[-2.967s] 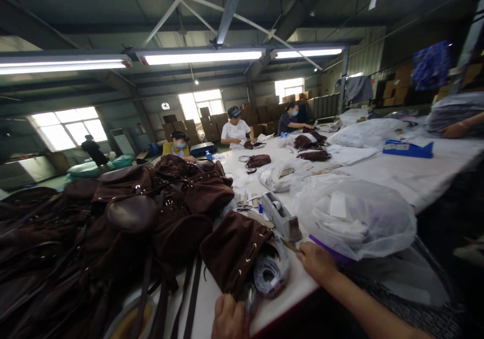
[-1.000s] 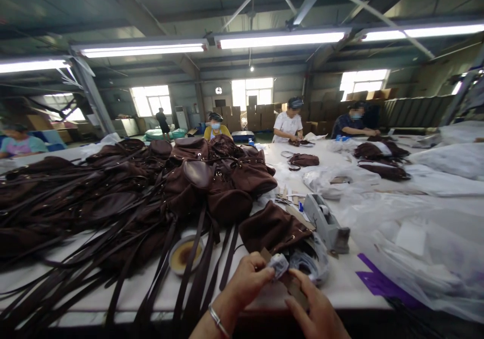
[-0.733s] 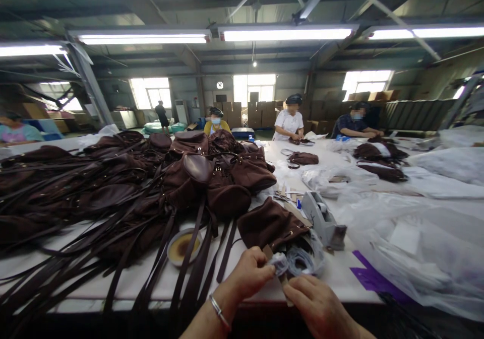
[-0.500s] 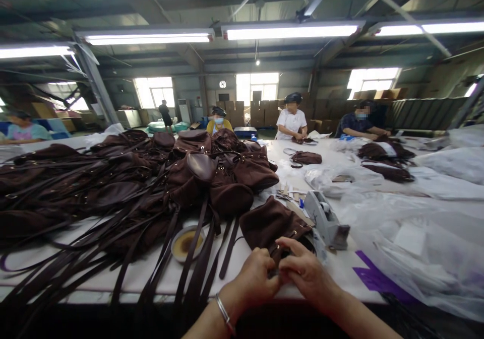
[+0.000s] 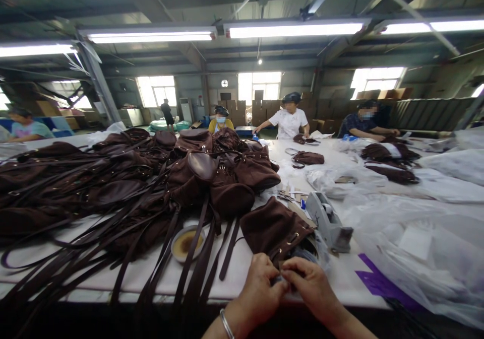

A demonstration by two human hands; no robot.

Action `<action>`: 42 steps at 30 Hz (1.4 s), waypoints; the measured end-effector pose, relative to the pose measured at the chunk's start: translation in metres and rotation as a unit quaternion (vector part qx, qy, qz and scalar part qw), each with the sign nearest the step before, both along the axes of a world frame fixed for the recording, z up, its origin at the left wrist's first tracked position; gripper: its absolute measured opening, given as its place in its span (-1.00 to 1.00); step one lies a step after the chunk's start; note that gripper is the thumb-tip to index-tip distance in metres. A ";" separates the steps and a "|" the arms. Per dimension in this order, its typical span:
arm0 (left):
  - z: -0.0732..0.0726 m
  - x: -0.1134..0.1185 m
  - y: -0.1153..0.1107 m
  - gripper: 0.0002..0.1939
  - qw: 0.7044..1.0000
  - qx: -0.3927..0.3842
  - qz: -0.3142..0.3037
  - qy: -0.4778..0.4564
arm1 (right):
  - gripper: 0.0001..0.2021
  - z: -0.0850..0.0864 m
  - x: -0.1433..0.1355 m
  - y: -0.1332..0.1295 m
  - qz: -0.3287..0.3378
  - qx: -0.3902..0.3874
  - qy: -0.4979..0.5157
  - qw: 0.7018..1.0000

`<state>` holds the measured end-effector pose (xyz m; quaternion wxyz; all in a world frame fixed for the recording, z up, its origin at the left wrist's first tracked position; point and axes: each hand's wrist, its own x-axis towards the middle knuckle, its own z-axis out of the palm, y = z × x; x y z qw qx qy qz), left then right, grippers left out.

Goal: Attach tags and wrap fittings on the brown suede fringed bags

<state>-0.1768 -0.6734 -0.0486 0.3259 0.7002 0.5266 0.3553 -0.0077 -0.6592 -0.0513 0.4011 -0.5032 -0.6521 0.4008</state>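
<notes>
White tabletop [image 5: 229, 289], with brown bag [image 5: 270, 223] just beyond left hand [image 5: 260, 286] and right hand [image 5: 313, 283], whose curled fingers pinch 1 small, mostly hidden piece [image 5: 279, 279]; close-set fingertips would likely steady it.

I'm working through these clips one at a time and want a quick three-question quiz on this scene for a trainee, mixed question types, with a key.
1. True or false: the left hand has a silver bracelet at its wrist.
2. Where is the round bowl?
A) On top of the bag pile
B) On the table, partly behind dangling straps
C) Inside the clear plastic at the right
3. Fill in the blank: in the picture, the gray tape dispenser stands to the ____ of the nearest brown bag.

Key: 1. True; 2. B; 3. right
</notes>
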 end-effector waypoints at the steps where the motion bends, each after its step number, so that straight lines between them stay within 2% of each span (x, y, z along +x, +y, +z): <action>1: -0.002 0.001 0.000 -0.94 1.000 -0.005 -0.002 -0.007 | -0.83 0.002 0.003 0.001 0.012 -0.001 0.004 1.000; 4: -0.003 0.001 0.001 -0.97 1.000 -0.013 -0.016 -0.010 | -0.67 0.014 0.012 0.005 0.055 0.014 -0.021 0.998; 9: -0.008 0.001 0.001 -0.95 1.000 0.005 -0.008 0.006 | -0.81 0.049 0.016 0.013 0.142 0.099 -0.183 0.968; 13: -0.015 0.002 0.001 -0.94 0.999 0.033 -0.009 0.026 | -0.78 0.060 0.011 0.015 0.169 0.129 -0.261 0.942; 18: -0.018 0.001 -0.001 -0.90 0.998 0.047 -0.012 0.046 | -0.81 0.054 0.009 0.015 0.165 0.125 -0.336 0.919; 20: -0.017 0.002 -0.001 -0.90 0.998 0.045 -0.018 0.049 | -0.83 0.047 0.009 0.016 0.158 0.148 -0.350 0.911; 23: -0.015 0.003 0.001 -0.90 0.998 0.035 -0.018 0.052 | -0.88 0.031 0.008 0.016 0.148 0.268 -0.363 0.880; 26: -0.014 0.003 0.004 -0.82 0.998 0.034 -0.007 0.051 | -0.86 0.015 0.007 0.011 0.142 0.418 -0.359 0.823; 28: -0.014 0.003 0.004 -0.77 0.998 0.041 -0.004 0.053 | -0.85 0.009 0.009 0.005 0.150 0.449 -0.359 0.804; 30: -0.014 0.002 0.004 -0.75 0.997 0.045 -0.001 0.057 | -0.89 0.010 0.013 0.001 0.179 0.414 -0.361 0.816; 33: -0.012 0.002 0.003 -0.77 0.998 0.038 -0.006 0.058 | -0.86 0.019 0.018 0.000 0.220 0.292 -0.338 0.867; 36: -0.009 0.003 0.002 -0.86 0.997 0.035 -0.020 0.069 | -0.74 0.031 0.018 0.010 0.216 0.167 -0.304 0.913; 39: -0.007 0.004 0.001 -0.95 0.995 0.033 -0.027 0.085 | -0.82 0.040 0.011 0.022 0.203 0.073 -0.318 0.923; 42: -0.007 0.003 0.000 -0.97 0.995 0.039 -0.031 0.091 | -0.86 0.046 0.005 0.029 0.192 0.046 -0.339 0.920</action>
